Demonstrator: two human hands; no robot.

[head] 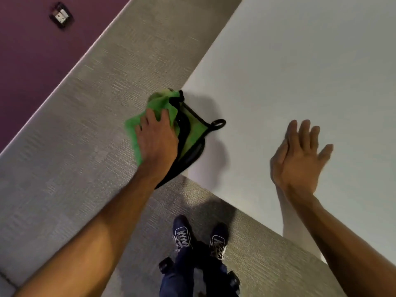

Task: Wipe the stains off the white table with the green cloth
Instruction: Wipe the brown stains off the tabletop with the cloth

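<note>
The green cloth (194, 130), edged in black with a small black loop, hangs over the left corner of the white table (289, 71). My left hand (157, 139) presses down on the cloth at that corner, fingers curled over it. Part of the cloth droops past the table's edge above the floor. My right hand (300, 156) hovers over the table to the right, fingers spread, holding nothing. I can make out no stains on the visible tabletop.
Grey carpet (85, 136) surrounds the table on the left and below. A purple wall (32, 61) with a metal socket plate (61, 16) stands at the upper left. My dark shoes (199, 236) and black chair castors (165, 264) are near the bottom.
</note>
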